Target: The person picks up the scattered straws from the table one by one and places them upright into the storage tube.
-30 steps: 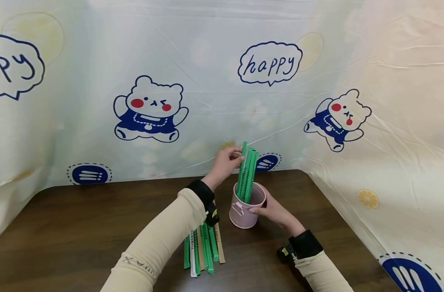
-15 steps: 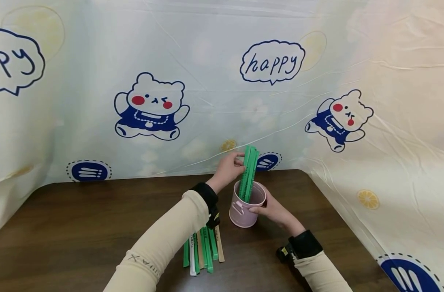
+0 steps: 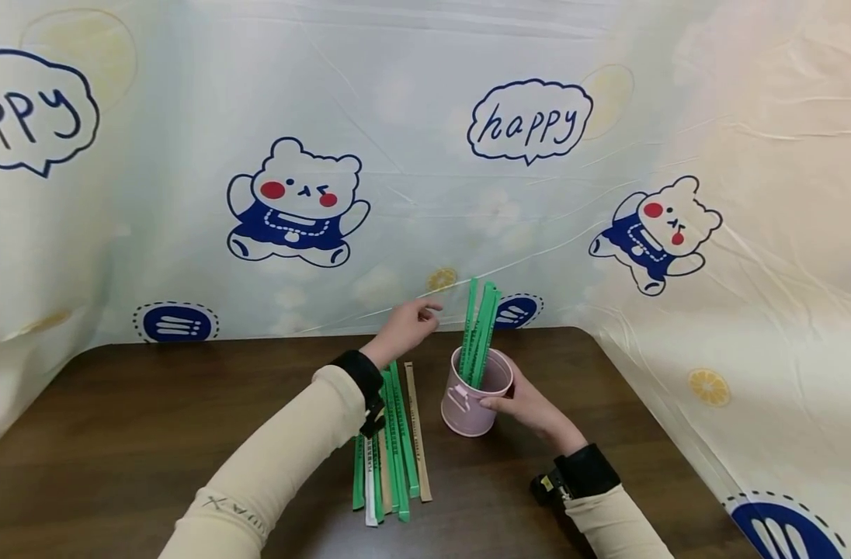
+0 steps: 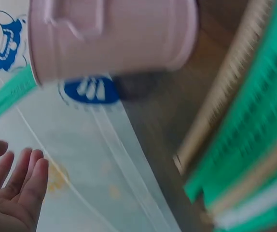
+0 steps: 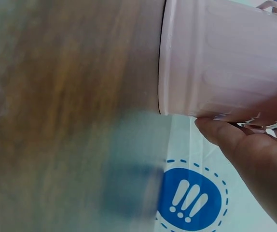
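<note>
A pink pail (image 3: 467, 415) stands upright on the table, with several green wrapped straws (image 3: 487, 330) leaning in it and rising well above its rim. My right hand (image 3: 533, 404) grips the pail's right side; the right wrist view shows the thumb (image 5: 220, 130) pressed to its wall. Left of the pail, my left hand (image 3: 406, 330) hovers apart from the straws. Its fingers are loosely bent and hold nothing, as the left wrist view shows. Under the left forearm lies a bundle of wrapped straws (image 3: 400, 435), mostly green, with white and brown ones among them.
One brown wrapped straw (image 3: 418, 442) lies at the right edge of the bundle. The dark wooden table (image 3: 188, 435) ends at a printed cloth backdrop (image 3: 411, 194) behind and on the right.
My left hand has let go of a green straw in the pail and drawn back left. The bundle's far ends now show. The right hand stays on the pail.
</note>
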Tool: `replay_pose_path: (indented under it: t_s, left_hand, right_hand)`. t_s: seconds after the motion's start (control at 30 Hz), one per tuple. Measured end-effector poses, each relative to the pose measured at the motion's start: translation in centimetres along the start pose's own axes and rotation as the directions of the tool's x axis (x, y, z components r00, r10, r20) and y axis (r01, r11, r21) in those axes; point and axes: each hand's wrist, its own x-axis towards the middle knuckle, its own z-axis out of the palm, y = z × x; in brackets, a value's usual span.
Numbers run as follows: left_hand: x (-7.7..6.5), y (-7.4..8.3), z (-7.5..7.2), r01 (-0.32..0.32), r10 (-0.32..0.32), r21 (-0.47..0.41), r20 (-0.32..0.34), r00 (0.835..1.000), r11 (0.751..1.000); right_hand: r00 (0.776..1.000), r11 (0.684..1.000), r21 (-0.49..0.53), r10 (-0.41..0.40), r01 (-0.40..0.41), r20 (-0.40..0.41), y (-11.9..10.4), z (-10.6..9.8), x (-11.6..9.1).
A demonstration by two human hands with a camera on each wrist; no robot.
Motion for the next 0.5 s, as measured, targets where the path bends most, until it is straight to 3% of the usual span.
replay_pose_path:
  t_s: [0.17,0.27,0.5]
  left_hand:
    - [-1.1,-2.3,-2.6,0.027,-0.030,0.085,0.036,0.999,0.996]
    - [-1.9,-3.7,-3.8,0.078,-0.084,0.115,0.048,0.995,0.990]
    - [-4.0,-7.0,-4.5,0.211,-0.229,0.231,0.055,0.972,0.950]
  right_hand:
    - [1.000,1.000,0.013,-0.010,0.010,-0.013,-0.2,-0.1,0.0]
    - [1.000,1.000,0.008,-0.011,0.011,-0.013,-0.2,-0.2,0.1]
    - [1.000,1.000,0.015,-0.006,0.006,0.001,-0.1,0.1,0.1]
